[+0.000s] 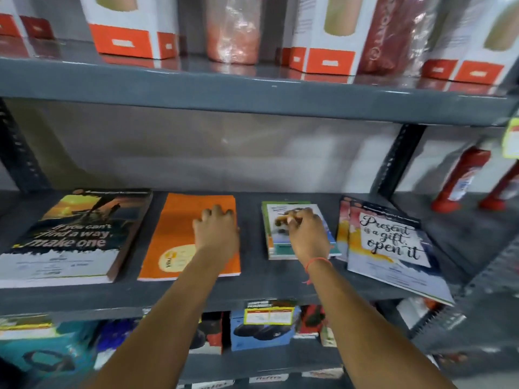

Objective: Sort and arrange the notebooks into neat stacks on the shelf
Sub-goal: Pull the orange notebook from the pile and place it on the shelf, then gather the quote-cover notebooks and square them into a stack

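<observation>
A grey metal shelving unit [252, 94] fills the view, its boards glossy and its slotted dark uprights [398, 158] slanting at the sides. Behind the middle level a pale wall [196, 147] shows a soft sheen of light. To the right stands a neighbouring grey rack [449, 234]

right hand [304, 234] covering small notebook stack [297, 220], upper boxes [126, 26] cropped

Grey metal shelf [252, 290] carries four notebook piles side by side: dark stack [70, 240], orange stack [179, 234], small stack [278, 220], white stack [393, 248] overhanging front edge.
</observation>
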`<state>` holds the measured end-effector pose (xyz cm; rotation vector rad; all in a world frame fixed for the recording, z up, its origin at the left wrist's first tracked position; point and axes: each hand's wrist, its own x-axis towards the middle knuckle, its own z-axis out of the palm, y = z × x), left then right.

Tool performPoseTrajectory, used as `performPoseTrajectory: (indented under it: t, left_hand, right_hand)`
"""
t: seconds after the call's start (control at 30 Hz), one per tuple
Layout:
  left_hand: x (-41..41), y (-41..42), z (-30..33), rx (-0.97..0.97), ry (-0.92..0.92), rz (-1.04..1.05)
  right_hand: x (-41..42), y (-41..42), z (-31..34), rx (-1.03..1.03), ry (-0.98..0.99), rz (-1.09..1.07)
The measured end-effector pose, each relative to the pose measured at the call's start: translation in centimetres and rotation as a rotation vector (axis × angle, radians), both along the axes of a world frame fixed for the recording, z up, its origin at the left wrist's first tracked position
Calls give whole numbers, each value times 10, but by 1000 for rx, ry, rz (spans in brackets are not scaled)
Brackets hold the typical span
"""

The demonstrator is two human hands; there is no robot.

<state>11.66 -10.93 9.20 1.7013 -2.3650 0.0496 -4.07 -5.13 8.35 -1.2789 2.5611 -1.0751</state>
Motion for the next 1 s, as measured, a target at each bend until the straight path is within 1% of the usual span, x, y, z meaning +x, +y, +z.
performPoseTrajectory:
  t: [0.07, 0.17, 0.2, 0.27, 0.3, 0.37, 0.43, 0.5, 0.6, 0.67, 0.73, 0.8, 0.9, 1.0]
  left_hand:
    - [-45, 14, 0, 28, 80, -158]
    - [-126, 46, -3, 197, 173, -394]
    - [-149, 57, -7, 268, 162, -447]
    - [-187, 81, -15, 406, 70, -489]
    - [-201, 89, -20, 450, 12, -477]
    - [-225, 103, -29, 468, -62, -418]
    - [-239, 109, -37, 482, -41, -323]
    - [-249, 112, -42, 492, 22, -255]
    - [-253, 110, -47, 515, 109, -147]
    - [-253, 105, -47, 551, 165, -105]
    - [-253, 99, -45, 587, 244, -74]
    - [-255, 101, -39, 629, 352, -57]
    - [-259, 102, -31, 620, 503, -23]
    - [-258, 104, -21, 615, 584, -32]
  right_hand:
    - [-33, 16, 2, -15, -7, -89]
    - [-98, 52, -3, 74, -46, -216]
    - [-118, 63, -7, 130, -71, -249]
    - [-156, 88, -19, 255, -105, -306]
    - [-170, 100, -25, 308, -116, -335]
    - [-195, 124, -38, 349, -170, -409]
    - [-210, 141, -51, 345, -217, -460]
    - [-222, 149, -59, 318, -297, -497]
    - [-235, 152, -58, 266, -503, -491]
    - [-245, 153, -53, 283, -554, -458]
    - [-252, 153, -49, 225, -604, -463]
    - [-257, 152, -44, 190, -592, -467]
    - [-260, 149, -36, 109, -582, -489]
    - [-259, 148, -25, 48, -589, -475]
